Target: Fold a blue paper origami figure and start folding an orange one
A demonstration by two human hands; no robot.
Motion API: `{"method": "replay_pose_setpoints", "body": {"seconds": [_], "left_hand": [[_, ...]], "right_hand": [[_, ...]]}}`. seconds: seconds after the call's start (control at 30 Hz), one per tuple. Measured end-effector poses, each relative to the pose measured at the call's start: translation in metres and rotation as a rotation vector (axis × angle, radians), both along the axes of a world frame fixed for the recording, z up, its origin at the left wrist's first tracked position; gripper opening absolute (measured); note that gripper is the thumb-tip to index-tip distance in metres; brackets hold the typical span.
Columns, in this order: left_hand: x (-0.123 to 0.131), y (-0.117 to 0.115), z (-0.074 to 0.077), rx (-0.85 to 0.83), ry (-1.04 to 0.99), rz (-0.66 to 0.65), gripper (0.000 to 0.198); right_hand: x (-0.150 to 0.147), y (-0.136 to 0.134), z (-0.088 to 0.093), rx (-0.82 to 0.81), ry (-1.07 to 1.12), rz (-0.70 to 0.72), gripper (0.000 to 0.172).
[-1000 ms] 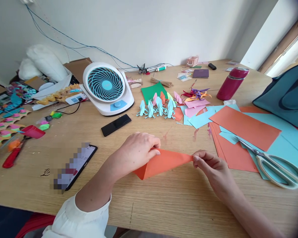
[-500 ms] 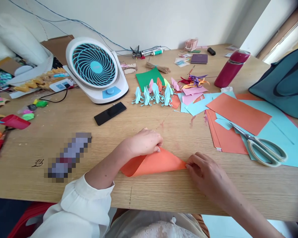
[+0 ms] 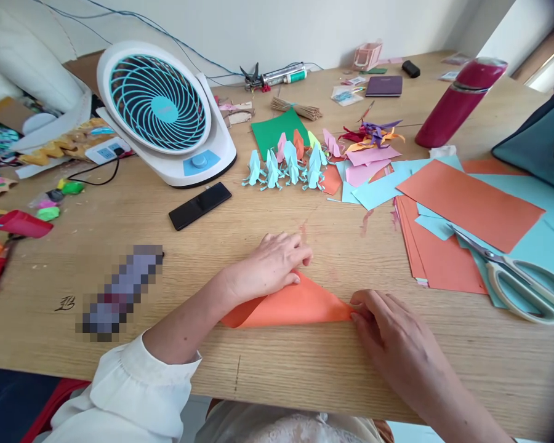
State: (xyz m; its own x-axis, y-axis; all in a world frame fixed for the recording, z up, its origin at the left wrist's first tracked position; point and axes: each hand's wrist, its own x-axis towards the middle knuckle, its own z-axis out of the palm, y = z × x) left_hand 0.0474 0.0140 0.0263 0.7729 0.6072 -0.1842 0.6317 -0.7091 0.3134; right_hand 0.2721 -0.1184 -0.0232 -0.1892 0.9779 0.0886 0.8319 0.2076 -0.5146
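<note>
A sheet of orange paper [image 3: 286, 309] lies on the table in front of me, folded over with its left side still curved up in a loop. My right hand [image 3: 392, 329] pinches its pointed right corner between thumb and fingers. Across the upper edge reaches my left hand [image 3: 270, 266], its fingers bent and its thumb pressing near the top corner of the paper. Part of the sheet is hidden under the left hand and forearm.
On the right lie scissors [image 3: 517, 271] over orange sheets [image 3: 471, 200] and blue paper. Several folded blue paper figures [image 3: 272, 169] stand beyond my hands. A fan [image 3: 161, 111], a black phone [image 3: 200, 206] and a dark red flask [image 3: 461, 101] are farther back.
The camera view has shifted slightly. My left hand's fingers have lifted and spread a little at the top corner; the right hand keeps its pinch on the paper's corner.
</note>
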Motion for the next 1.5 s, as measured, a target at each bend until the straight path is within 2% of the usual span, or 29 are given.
{"method": "replay_pose_setpoints", "body": {"seconds": [0.1,0.17,0.3,0.43,0.57,0.67,0.9,1.1,1.33,1.5], "left_hand": [[-0.001,-0.001,-0.003,-0.02,-0.017,-0.087,0.008],[-0.002,-0.004,-0.003,-0.062,-0.026,-0.115,0.016],[-0.002,-0.02,0.01,-0.085,0.026,-0.044,0.025],[0.006,-0.052,0.022,0.032,0.21,-0.021,0.031],[0.015,-0.083,0.014,0.206,0.32,0.006,0.047],[0.02,-0.095,0.004,0.248,0.358,0.052,0.059],[0.025,-0.103,-0.001,0.272,0.376,0.122,0.07],[0.022,-0.11,-0.009,0.304,0.369,0.159,0.083],[0.021,-0.115,-0.01,0.337,0.385,0.177,0.083],[0.021,-0.115,-0.009,0.327,0.403,0.189,0.08]], "right_hand": [[0.0,0.0,0.001,0.009,-0.027,0.046,0.015],[0.001,-0.001,0.001,0.019,-0.053,0.057,0.018],[0.003,-0.002,0.002,0.038,-0.06,0.049,0.023],[0.009,-0.003,0.005,0.097,0.007,0.095,0.022],[0.018,-0.011,0.005,0.177,0.022,0.236,0.027],[0.025,-0.018,0.002,0.222,-0.049,0.324,0.034],[0.032,-0.022,0.004,0.313,-0.205,0.423,0.044],[0.029,-0.019,0.006,0.357,-0.267,0.433,0.048],[0.027,-0.016,0.002,0.393,-0.28,0.425,0.038],[0.027,-0.018,-0.001,0.387,-0.254,0.422,0.042]]}}
